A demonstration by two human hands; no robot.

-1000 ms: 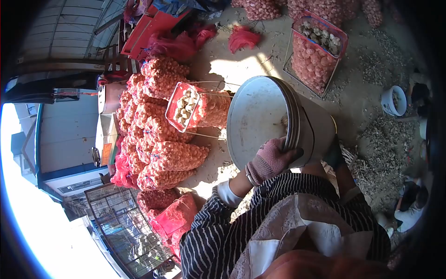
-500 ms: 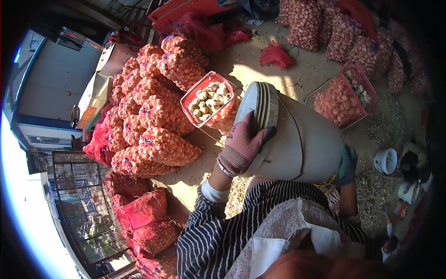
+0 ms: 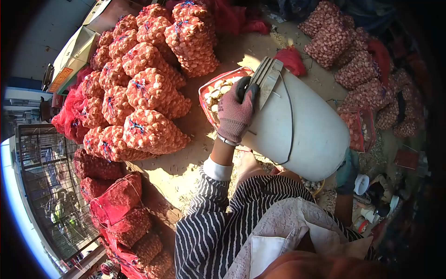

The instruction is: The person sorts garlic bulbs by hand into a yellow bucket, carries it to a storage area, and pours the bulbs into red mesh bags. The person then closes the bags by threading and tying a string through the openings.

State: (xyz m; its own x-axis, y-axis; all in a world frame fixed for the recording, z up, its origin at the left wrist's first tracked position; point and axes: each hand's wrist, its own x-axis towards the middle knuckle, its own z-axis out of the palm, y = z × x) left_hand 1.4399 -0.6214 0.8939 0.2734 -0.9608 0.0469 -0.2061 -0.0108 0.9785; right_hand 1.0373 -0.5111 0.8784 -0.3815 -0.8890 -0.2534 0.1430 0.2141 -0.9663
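Steady tilted bucket with rim near open sack, gripping rim firmly with curled left fingers, bracing base with right hand, can't tell how closed.

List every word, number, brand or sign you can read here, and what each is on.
No text is legible.
Orange label on the pale box-like object: dark marks, too small to read.
Glove on the left hand: dark print, too blurred to read.
Bucket: no lettering visible.
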